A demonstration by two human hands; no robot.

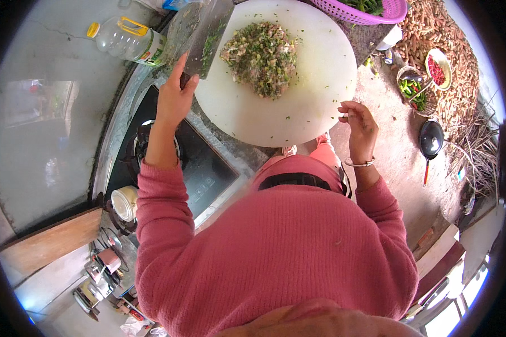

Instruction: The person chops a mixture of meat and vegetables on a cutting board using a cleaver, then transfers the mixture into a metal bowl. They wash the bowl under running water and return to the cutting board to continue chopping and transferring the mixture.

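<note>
Indoors | round white board (326, 73) under chopped mix (263, 59) | black cooktop (205, 182) leftward | left grip (175, 92) clasps cleaver (212, 39) | right grip (361, 126) slack, half-uncurled

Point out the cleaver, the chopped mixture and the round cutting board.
Cleaver (215, 29): head view, on the blade.
Chopped mixture (262, 60): head view, middle of the heap.
Round cutting board (320, 73): head view, its bare surface.

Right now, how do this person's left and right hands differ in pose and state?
The left hand grips a cleaver by its dark handle; the right hand shows no tool.
The left hand stretches a finger toward the blade; the right hand's fingers curl loosely near the right edge of the round white cutting board.
The right hand has a bracelet at its wrist; the left hand shows none.
Both hands are bare, below pink sleeves.
</note>
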